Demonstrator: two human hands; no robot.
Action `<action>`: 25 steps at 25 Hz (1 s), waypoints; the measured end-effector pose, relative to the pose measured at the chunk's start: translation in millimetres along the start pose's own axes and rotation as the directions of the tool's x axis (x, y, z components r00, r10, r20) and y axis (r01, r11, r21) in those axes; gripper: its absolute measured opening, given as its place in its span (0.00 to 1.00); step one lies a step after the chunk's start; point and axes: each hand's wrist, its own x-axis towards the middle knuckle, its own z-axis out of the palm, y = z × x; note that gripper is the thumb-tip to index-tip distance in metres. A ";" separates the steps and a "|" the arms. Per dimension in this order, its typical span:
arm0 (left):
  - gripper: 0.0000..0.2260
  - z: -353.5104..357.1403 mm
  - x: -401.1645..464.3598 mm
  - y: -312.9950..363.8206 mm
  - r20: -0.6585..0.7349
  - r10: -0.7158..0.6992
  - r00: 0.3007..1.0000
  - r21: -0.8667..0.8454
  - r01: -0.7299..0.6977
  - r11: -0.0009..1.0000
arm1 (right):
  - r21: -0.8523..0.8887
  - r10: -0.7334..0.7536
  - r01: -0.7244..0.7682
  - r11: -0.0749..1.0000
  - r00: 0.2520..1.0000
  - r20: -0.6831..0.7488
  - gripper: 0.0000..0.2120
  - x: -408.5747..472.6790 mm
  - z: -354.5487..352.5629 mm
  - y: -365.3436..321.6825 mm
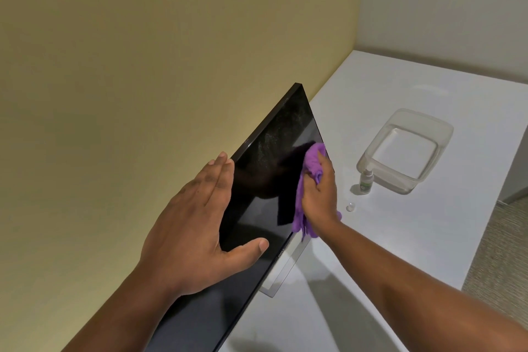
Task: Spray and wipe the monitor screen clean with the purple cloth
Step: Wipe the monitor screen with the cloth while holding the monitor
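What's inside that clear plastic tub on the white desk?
The clear plastic tub looks empty: only its see-through bottom and the white desk show through. The small spray bottle stands outside, hiding a bit of its near corner. Whether it holds any clear liquid cannot be told.

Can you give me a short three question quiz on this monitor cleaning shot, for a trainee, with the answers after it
1. True or false: the left hand grips the spray bottle.
2. Which hand holds the purple cloth against the monitor?
A. left
B. right
C. both
3. Fill in: the spray bottle stands on the white table beside the clear plastic ______.

Key
1. False: the left hand steadies the monitor's top edge, fingers straight behind it and thumb on the screen; the bottle stands alone.
2. B: the right hand grips the cloth near the screen's lower edge.
3. Container. A small clear cap lies near the bottle too.
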 end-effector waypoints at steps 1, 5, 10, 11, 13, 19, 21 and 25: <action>0.50 -0.1 0.0 0.5 -0.003 0.000 1.000 -0.001 0.000 1.000 | -0.012 0.065 -0.065 0.998 0.998 -0.008 0.22 1.5 -6.4 9.2; 0.50 0.2 -0.9 1.3 0.003 -0.008 1.000 0.002 0.008 1.000 | 0.001 0.298 -0.299 0.954 0.951 -0.080 0.16 32.7 -19.5 8.4; 0.50 -0.5 -0.5 -0.3 0.009 -0.007 1.000 -0.005 0.007 1.000 | 0.010 0.027 -0.026 1.000 0.996 -0.081 0.18 20.7 -1.5 0.2; 0.50 -1.0 0.6 0.2 0.009 -0.006 1.000 -0.004 0.006 1.000 | 0.000 0.073 -0.074 0.997 0.993 -0.093 0.16 18.4 -5.4 11.5; 0.51 -1.4 0.6 1.8 0.013 -0.005 1.000 -0.001 0.005 1.000 | -0.047 0.258 -0.267 0.963 0.956 -0.137 0.07 22.8 -16.9 27.1; 0.51 -1.4 0.9 1.4 0.012 -0.012 1.000 0.030 0.011 0.999 | -0.044 0.063 -0.069 0.997 0.989 -0.131 0.09 18.9 -1.2 10.9; 0.51 -1.9 1.8 4.3 0.012 -0.015 1.000 0.045 0.015 0.999 | -0.035 0.103 -0.109 0.993 0.984 -0.145 0.14 17.0 -6.9 22.9; 0.51 0.0 1.5 4.3 0.003 -0.022 1.000 0.082 0.021 0.996 | 0.021 0.339 -0.343 0.939 0.918 -0.207 0.11 35.0 -12.3 28.4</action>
